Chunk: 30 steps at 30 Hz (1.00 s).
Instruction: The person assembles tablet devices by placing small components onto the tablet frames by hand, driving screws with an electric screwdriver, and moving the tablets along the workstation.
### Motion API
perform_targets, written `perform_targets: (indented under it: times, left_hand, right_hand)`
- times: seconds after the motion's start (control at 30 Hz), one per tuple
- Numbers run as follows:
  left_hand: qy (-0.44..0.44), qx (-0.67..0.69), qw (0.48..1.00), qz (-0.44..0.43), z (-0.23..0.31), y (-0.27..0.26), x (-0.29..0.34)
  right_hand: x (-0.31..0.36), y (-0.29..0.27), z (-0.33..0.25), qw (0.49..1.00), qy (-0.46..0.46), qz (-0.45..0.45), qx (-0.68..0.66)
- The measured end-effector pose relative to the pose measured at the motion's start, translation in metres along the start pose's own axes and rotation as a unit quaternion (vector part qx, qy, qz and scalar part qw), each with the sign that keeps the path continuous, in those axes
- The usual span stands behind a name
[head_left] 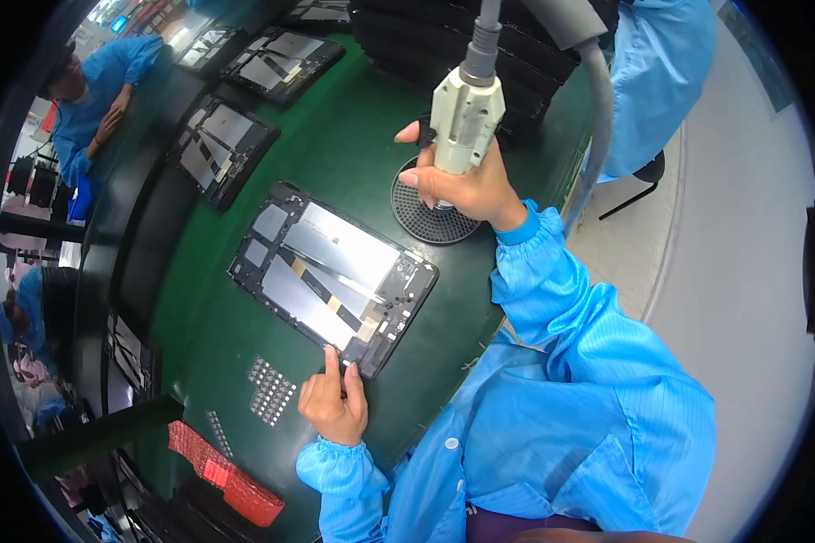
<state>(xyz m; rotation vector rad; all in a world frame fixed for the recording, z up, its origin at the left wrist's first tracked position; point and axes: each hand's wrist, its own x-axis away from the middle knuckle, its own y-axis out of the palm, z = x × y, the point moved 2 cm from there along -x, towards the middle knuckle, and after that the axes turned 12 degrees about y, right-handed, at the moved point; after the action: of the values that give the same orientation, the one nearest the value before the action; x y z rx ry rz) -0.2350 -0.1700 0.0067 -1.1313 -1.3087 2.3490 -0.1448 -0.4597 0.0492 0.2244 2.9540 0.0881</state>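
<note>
An opened tablet [353,244] lies tilted on the green mat, its silver inner plates, dark ribbon cable and circuit board exposed. At its near edge, my left hand [335,407] touches the frame with the tips of a stretched index finger and thumb, held apart; the other fingers are curled. My right hand [475,190] is wrapped round a pale electric screwdriver [466,118], which points down over a round black tray [412,217] with a gridded surface. The screwdriver's tip is mostly hidden behind my fingers.
Small pale pieces on a strip sheet [272,391] lie left of my left hand, near a red bubble-wrap strip [226,475]. More opened tablets [222,152] line the far left. Stacked black trays [480,54] stand behind the screwdriver; a grey hose [598,118] hangs right. Co-workers [100,100] sit beyond.
</note>
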Motion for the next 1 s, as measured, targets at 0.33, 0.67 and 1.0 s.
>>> perform_targets:
  times: [0.33, 0.67, 1.0]
  left_hand:
    - [0.002, 0.001, 1.0, -0.006, 0.001, 0.002, -0.003]
    - [0.085, 0.021, 0.996, -0.01, 0.004, 0.0, 0.009]
    - [0.063, 0.03, 0.997, 0.025, 0.002, 0.001, 0.012]
  right_hand:
    - [-0.002, 0.0, 0.006, 1.0, 0.017, -0.004, -0.015]
    - [0.001, 0.006, 0.01, 1.0, 0.003, 0.001, 0.015]
    - [0.035, 0.101, -0.029, 0.99, -0.026, -0.137, -0.004]
